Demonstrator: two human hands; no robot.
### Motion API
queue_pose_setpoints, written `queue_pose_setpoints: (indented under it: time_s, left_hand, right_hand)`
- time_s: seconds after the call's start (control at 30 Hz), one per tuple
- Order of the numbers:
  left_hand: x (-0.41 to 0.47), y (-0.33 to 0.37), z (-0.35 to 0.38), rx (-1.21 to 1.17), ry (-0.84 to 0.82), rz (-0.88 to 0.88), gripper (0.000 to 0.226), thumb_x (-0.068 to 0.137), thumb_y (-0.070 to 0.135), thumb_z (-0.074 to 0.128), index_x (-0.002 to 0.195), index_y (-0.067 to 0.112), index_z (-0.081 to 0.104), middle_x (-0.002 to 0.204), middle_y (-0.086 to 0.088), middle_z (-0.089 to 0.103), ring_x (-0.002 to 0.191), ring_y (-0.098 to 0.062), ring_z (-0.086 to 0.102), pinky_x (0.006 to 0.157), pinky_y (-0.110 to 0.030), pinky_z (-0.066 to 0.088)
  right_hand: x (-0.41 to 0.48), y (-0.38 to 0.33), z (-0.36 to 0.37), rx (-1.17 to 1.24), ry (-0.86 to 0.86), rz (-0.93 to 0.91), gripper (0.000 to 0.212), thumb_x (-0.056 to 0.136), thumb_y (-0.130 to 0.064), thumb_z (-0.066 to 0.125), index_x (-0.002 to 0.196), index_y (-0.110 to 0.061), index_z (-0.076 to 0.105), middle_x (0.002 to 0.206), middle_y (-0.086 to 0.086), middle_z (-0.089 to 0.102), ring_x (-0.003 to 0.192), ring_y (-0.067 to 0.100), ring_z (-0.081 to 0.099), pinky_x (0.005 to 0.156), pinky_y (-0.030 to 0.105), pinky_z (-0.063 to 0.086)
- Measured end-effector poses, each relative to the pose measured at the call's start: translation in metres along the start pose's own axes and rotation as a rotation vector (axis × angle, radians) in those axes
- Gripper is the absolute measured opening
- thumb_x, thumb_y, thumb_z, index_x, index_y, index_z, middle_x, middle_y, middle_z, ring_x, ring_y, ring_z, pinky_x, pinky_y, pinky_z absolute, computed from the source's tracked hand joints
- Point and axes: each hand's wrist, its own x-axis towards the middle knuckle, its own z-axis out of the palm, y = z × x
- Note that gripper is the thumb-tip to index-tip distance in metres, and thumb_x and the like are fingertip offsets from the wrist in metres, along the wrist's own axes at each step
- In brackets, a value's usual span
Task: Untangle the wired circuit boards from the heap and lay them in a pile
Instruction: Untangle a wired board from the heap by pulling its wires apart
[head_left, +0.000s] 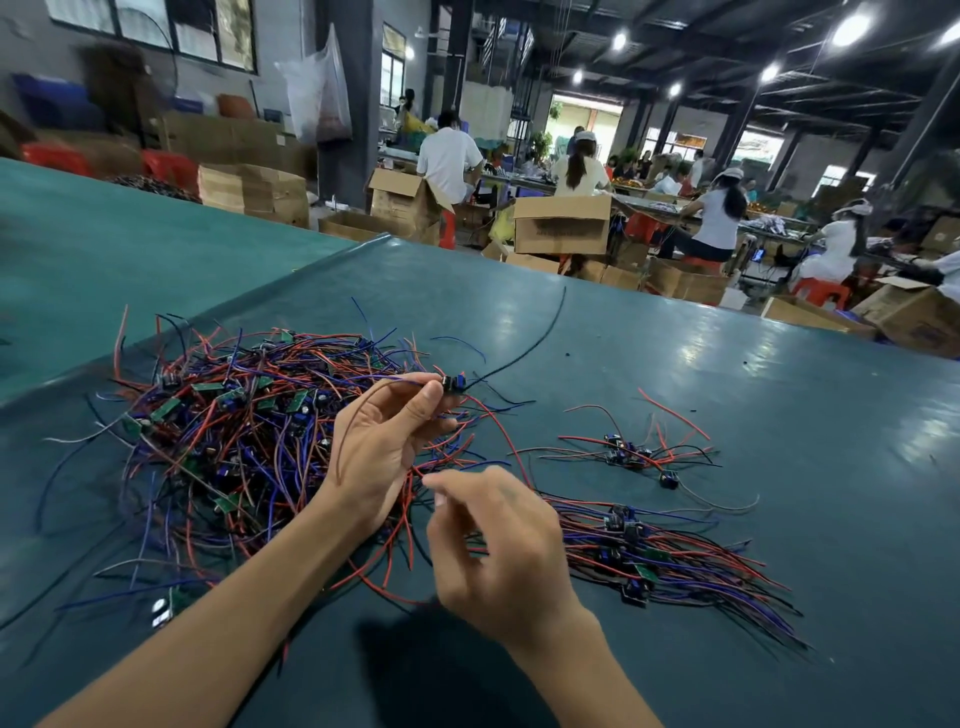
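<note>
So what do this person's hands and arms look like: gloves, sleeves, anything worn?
Both are bare. The left hand and right hand wear no gloves, rings or tape that I can see, and no watch or band shows at either wrist. The forearms are uncovered down to the frame's edge, so no sleeve is in view.

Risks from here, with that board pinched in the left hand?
1. The small dark circuit board pinched by the left hand trails red wires back toward the tangled heap of red, blue and black wired boards; a hard pull may drag others along or strain its joints.
2. The laid-out pile of boards lies close by the right hand, which may snag it.
</note>
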Motion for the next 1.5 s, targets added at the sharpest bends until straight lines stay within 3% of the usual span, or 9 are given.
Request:
queue_pose_setpoints:
  time_s: [0.1, 0.17, 0.23, 0.4, 0.57, 0.8, 0.93, 1.23, 1.5]
  left_hand:
    - [-0.002, -0.001, 0.001, -0.017, -0.047, -0.053, 0.009, 0.08, 0.011, 0.072, 0.087, 0.015, 0.078, 0.082, -0.007, 0.071, 0.08, -0.018, 0.071, 0.068, -0.029, 0.058]
    - [-0.003, -0.002, 0.001, 0.005, -0.079, -0.08, 0.009, 0.08, 0.01, 0.072, 0.087, 0.012, 0.077, 0.08, -0.009, 0.068, 0.078, -0.019, 0.067, 0.071, -0.033, 0.059]
    - [-0.004, -0.003, 0.001, 0.073, -0.084, -0.085, 0.008, 0.079, 0.008, 0.075, 0.088, 0.01, 0.076, 0.078, -0.01, 0.066, 0.075, -0.019, 0.066, 0.073, -0.033, 0.059]
    - [-0.006, -0.006, 0.002, 0.139, -0.082, -0.08, 0.014, 0.081, 0.004, 0.072, 0.092, 0.011, 0.077, 0.078, -0.007, 0.067, 0.071, -0.016, 0.064, 0.068, -0.028, 0.056]
    - [-0.01, -0.01, 0.006, 0.144, -0.218, -0.192, 0.028, 0.085, 0.016, 0.071, 0.111, 0.009, 0.076, 0.084, -0.01, 0.067, 0.077, -0.019, 0.064, 0.071, -0.032, 0.056]
    - [-0.016, -0.013, 0.009, 0.223, -0.23, -0.176, 0.035, 0.076, 0.033, 0.082, 0.106, 0.014, 0.078, 0.099, -0.013, 0.076, 0.087, -0.021, 0.072, 0.074, -0.03, 0.059]
    - [-0.013, -0.013, 0.006, 0.266, -0.166, -0.203, 0.039, 0.072, 0.044, 0.084, 0.099, 0.016, 0.08, 0.094, -0.015, 0.077, 0.085, -0.022, 0.074, 0.067, -0.026, 0.057]
    - [-0.005, -0.001, 0.006, 0.117, 0.04, -0.205, 0.018, 0.076, 0.027, 0.079, 0.085, 0.012, 0.075, 0.092, -0.016, 0.077, 0.082, -0.021, 0.076, 0.058, -0.021, 0.056]
    - [-0.004, 0.001, 0.003, 0.129, 0.059, -0.2, 0.015, 0.075, 0.027, 0.078, 0.081, 0.013, 0.077, 0.09, -0.015, 0.076, 0.081, -0.02, 0.076, 0.059, -0.021, 0.057]
  right_hand:
    - [-0.01, 0.004, 0.01, 0.094, -0.029, 0.454, 0.013, 0.089, -0.017, 0.065, 0.1, -0.015, 0.072, 0.07, -0.011, 0.064, 0.06, 0.004, 0.057, 0.062, 0.016, 0.046]
    - [-0.011, 0.01, 0.013, 0.227, -0.021, 0.726, 0.015, 0.09, -0.029, 0.067, 0.103, -0.024, 0.071, 0.062, -0.001, 0.061, 0.055, 0.013, 0.056, 0.056, 0.031, 0.049]
    - [-0.008, 0.013, 0.012, 0.437, 0.067, 0.924, 0.019, 0.088, -0.031, 0.07, 0.106, -0.025, 0.071, 0.064, 0.008, 0.062, 0.056, 0.019, 0.056, 0.052, 0.034, 0.047]
    - [0.008, 0.021, 0.005, 0.922, 0.361, 1.26, 0.033, 0.086, -0.025, 0.076, 0.118, -0.017, 0.072, 0.071, 0.004, 0.062, 0.059, 0.013, 0.053, 0.051, 0.021, 0.043]
    - [0.009, 0.02, 0.005, 0.988, 0.371, 1.259, 0.014, 0.081, -0.024, 0.074, 0.08, -0.011, 0.08, 0.071, 0.008, 0.068, 0.056, 0.014, 0.059, 0.05, 0.023, 0.047]
    - [0.009, 0.023, 0.003, 0.986, 0.388, 1.229, 0.017, 0.083, -0.016, 0.074, 0.092, -0.002, 0.08, 0.079, 0.014, 0.073, 0.063, 0.015, 0.063, 0.058, 0.022, 0.052]
    - [0.01, 0.026, 0.002, 0.962, 0.443, 1.246, 0.013, 0.081, -0.018, 0.075, 0.079, -0.007, 0.08, 0.074, 0.013, 0.072, 0.058, 0.015, 0.062, 0.053, 0.022, 0.049]
    - [0.015, 0.049, -0.023, 0.929, 0.625, 1.3, 0.009, 0.087, -0.014, 0.075, 0.081, -0.009, 0.08, 0.075, 0.006, 0.072, 0.058, 0.011, 0.065, 0.052, 0.022, 0.053]
    - [0.014, 0.061, -0.035, 0.904, 0.698, 1.325, 0.012, 0.085, -0.009, 0.078, 0.073, -0.011, 0.08, 0.078, 0.008, 0.075, 0.065, 0.014, 0.071, 0.051, 0.024, 0.054]
